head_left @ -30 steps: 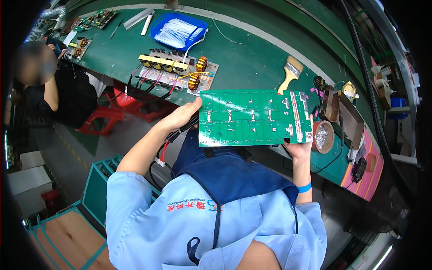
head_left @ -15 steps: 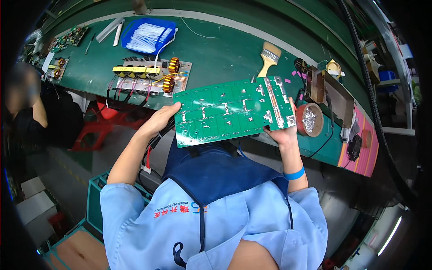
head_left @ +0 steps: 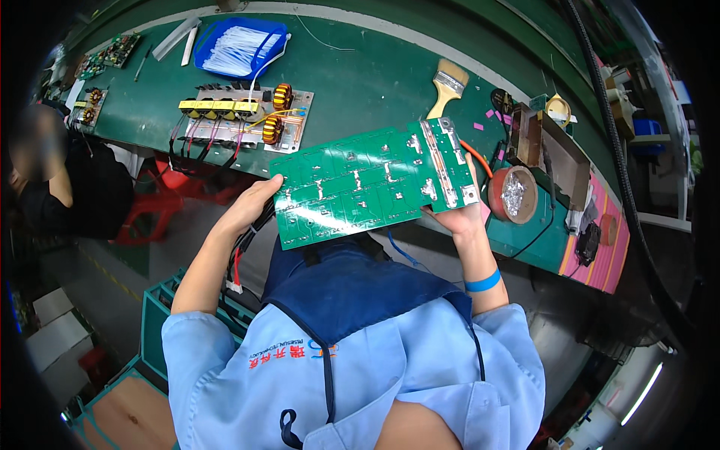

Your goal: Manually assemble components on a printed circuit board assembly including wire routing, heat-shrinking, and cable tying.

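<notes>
Between my hands is a large green circuit board (head_left: pixel 352 184), held up over my lap at the bench's near edge. Its solder side faces me, with shiny pads and bare strips at the right end. My left hand (head_left: pixel 255 202) grips the board's left edge, thumb on top and fingers hidden beneath. At the right end, my right hand (head_left: pixel 465 214) supports it from below and along the edge. Dark wires hang under the board by my left hand. A blue band (head_left: pixel 484 282) circles my right wrist.
On the green bench (head_left: pixel 352 82) are a board with yellow transformers (head_left: pixel 225 109), a blue tray of white cable ties (head_left: pixel 240 52) and a brush (head_left: pixel 448 86). Right of my hand sit a round container (head_left: pixel 514 195) of shiny scraps and an open box (head_left: pixel 551 154). A person (head_left: pixel 60 176) sits at left.
Both hands and the circuit board have shifted slightly left in view, and the glare on the board has moved. An orange handle now shows beside the round container.
</notes>
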Motion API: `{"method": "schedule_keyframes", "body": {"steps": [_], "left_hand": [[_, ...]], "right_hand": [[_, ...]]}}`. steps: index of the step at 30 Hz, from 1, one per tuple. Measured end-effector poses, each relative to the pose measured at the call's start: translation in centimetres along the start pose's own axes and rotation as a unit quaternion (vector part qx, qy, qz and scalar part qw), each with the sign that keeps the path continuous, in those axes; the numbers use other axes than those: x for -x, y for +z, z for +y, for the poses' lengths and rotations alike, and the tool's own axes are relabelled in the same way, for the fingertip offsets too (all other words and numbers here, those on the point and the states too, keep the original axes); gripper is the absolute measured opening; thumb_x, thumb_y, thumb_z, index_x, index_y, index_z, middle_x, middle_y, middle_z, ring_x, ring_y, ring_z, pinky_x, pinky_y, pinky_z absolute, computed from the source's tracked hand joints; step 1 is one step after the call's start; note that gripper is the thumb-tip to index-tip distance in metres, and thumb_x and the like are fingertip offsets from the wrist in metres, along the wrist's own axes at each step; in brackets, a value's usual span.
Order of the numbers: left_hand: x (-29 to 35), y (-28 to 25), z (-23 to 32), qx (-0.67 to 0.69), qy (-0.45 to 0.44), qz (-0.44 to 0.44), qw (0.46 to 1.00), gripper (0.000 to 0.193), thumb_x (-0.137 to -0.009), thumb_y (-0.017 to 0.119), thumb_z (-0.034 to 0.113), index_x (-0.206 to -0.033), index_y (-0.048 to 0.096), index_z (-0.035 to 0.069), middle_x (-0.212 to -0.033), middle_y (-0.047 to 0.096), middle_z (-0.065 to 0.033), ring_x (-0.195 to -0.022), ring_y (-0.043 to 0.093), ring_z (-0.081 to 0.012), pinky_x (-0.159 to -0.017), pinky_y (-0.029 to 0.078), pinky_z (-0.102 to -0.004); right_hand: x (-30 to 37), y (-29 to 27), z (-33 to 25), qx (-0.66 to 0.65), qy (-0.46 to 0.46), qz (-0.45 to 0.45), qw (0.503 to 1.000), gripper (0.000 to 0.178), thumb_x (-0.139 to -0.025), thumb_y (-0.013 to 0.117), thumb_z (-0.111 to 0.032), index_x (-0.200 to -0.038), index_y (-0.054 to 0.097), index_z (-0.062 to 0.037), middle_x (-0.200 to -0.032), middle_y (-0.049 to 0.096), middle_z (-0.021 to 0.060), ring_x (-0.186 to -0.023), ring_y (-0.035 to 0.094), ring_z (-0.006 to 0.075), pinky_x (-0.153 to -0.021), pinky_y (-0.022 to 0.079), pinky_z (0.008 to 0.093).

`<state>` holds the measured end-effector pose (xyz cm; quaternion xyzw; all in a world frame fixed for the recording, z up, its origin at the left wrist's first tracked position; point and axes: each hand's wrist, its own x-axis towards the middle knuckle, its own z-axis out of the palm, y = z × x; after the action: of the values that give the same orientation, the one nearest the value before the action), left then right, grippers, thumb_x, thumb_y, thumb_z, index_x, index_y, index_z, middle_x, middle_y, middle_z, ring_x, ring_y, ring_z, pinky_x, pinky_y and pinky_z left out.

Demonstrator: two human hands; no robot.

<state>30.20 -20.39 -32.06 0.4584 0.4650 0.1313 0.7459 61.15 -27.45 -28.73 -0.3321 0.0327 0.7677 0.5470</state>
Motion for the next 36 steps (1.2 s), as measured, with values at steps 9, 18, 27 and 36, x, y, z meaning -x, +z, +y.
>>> {"method": "schedule_keyframes", "body": {"steps": [9,18,27,36], "left_hand": [[2.1,-2.3,-2.5,0.023,0.066,0.022,0.997,0.043,-0.085,0.034,0.034,-0.096,0.053,-0.003,-0.096,0.054,-0.0056,-0.088,0.047,-0.0114,-0.081,0.031,-0.0236],[7.9,-5.9,-6.3,0.066,0.067,0.061,0.994,0.044,-0.085,0.033,0.034,-0.101,0.05,-0.003,-0.099,0.053,-0.0062,-0.089,0.047,-0.0109,-0.081,0.033,-0.0234],[15.8,-8.3,-12.6,0.071,0.124,0.154,0.978,0.046,-0.084,0.031,0.04,-0.084,0.055,0.0,-0.07,0.053,-0.0028,-0.061,0.045,-0.0087,-0.056,0.037,-0.022],[24.8,-7.8,-17.1,0.357,0.229,0.171,0.889,0.035,-0.084,0.034,0.027,-0.105,0.044,0.001,-0.092,0.054,-0.0078,-0.081,0.052,-0.0158,-0.074,0.04,-0.0287]], "right_hand": [[-1.7,1.5,2.2,0.004,-0.024,-0.07,0.997,0.049,-0.079,0.037,-0.045,-0.11,0.044,-0.0067,-0.108,0.048,0.0081,-0.095,0.048,0.022,-0.082,0.037,0.0353],[-3.2,5.7,7.4,0.141,0.064,-0.079,0.985,0.056,-0.071,0.037,-0.06,-0.1,0.052,-0.0141,-0.099,0.054,0.004,-0.084,0.052,0.0185,-0.064,0.041,0.0329],[-4.2,7.2,14.6,0.144,0.156,-0.19,0.959,0.063,-0.071,0.037,-0.06,-0.11,0.043,-0.0107,-0.104,0.051,0.0092,-0.092,0.05,0.0254,-0.07,0.043,0.0434],[-4.8,7.8,20.9,0.088,0.149,-0.204,0.964,0.062,-0.073,0.044,-0.049,-0.114,0.038,-0.0026,-0.109,0.046,0.0143,-0.095,0.048,0.0272,-0.08,0.04,0.0404]]}}
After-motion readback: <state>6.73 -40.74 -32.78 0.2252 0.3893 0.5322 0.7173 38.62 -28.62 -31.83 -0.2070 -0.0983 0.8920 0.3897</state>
